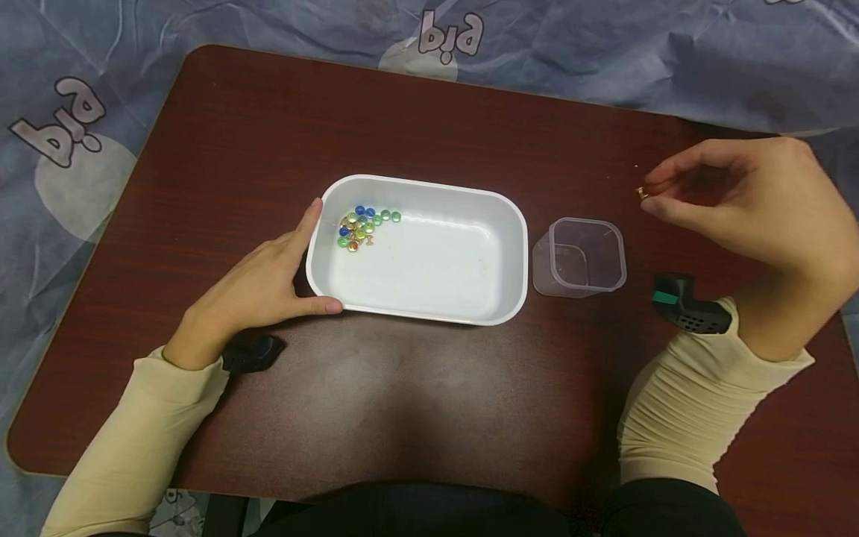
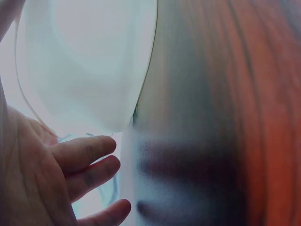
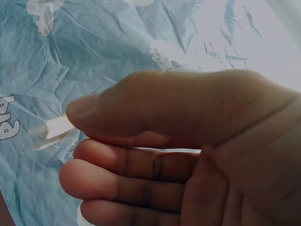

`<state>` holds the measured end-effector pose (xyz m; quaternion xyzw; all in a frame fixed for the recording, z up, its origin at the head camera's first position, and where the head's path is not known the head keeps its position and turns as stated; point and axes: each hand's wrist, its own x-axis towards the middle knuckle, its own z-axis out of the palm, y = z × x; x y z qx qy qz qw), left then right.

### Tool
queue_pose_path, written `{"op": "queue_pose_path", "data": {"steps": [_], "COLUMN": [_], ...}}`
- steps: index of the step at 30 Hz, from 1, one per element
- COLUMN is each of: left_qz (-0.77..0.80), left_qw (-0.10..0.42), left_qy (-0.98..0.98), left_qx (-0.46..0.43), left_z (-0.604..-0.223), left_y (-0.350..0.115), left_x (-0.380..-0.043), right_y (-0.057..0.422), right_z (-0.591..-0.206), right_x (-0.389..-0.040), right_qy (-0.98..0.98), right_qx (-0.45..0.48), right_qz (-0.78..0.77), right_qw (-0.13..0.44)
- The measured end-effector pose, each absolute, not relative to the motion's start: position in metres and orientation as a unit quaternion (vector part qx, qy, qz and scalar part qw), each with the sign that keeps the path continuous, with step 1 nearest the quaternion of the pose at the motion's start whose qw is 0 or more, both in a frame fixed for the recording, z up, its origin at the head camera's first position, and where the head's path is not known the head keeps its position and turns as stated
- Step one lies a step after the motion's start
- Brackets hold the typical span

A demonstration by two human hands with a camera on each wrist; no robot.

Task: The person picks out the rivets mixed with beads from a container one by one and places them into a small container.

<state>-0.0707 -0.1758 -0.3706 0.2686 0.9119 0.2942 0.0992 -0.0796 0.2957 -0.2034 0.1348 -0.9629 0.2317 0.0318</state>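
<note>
My left hand [image 1: 265, 280] rests against the left end of a white tray [image 1: 429, 287], thumb along the near rim and fingers extended at the end wall. In the left wrist view, the fingers [image 2: 87, 153] look straight and spread beside the tray's wall. My right hand [image 1: 758, 194] pinches a small gold spool-shaped piece [image 1: 642, 194] between thumb and fingertips, raised over the table's right side. The piece is a bright blur in the right wrist view. Glass beads [image 1: 359, 211] in blue, green and amber lie with small gold pieces [image 1: 369, 241] at the tray's left end.
A clear plastic container [image 1: 566, 283] stands close to the tray's right end, left of and nearer than the right hand's fingertips. All this is on a dark brown wooden table [image 1: 416, 388]. A blue-grey printed cloth [image 1: 570, 52] lies beyond its far edge.
</note>
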Motion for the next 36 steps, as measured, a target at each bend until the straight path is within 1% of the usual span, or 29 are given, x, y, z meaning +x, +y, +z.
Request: {"op": "queue_pose_path", "data": {"steps": [10,15,25,36], "left_qz": [0.294,0.291,0.290,0.292], "left_qw": [0.097,0.096,0.099,0.097], "left_qy": [0.912,0.913,0.912,0.912], "left_qx": [0.271,0.271,0.272,0.272], "left_z": [-0.371,-0.372,-0.371,-0.371], "left_y": [-0.177,-0.178,-0.178,-0.176], "left_x": [-0.071,-0.071,-0.071,-0.071], "right_y": [0.294,0.291,0.281,0.271], "right_z": [-0.204,-0.203,-0.204,-0.204], "right_x": [-0.080,-0.080,-0.079,-0.078], "right_qy": [-0.962,-0.958,-0.961,-0.964], "right_qx": [0.138,0.124,0.162,0.171], "right_qz": [0.233,0.259,0.221,0.201], "right_qw": [0.022,0.006,0.024,0.022]}}
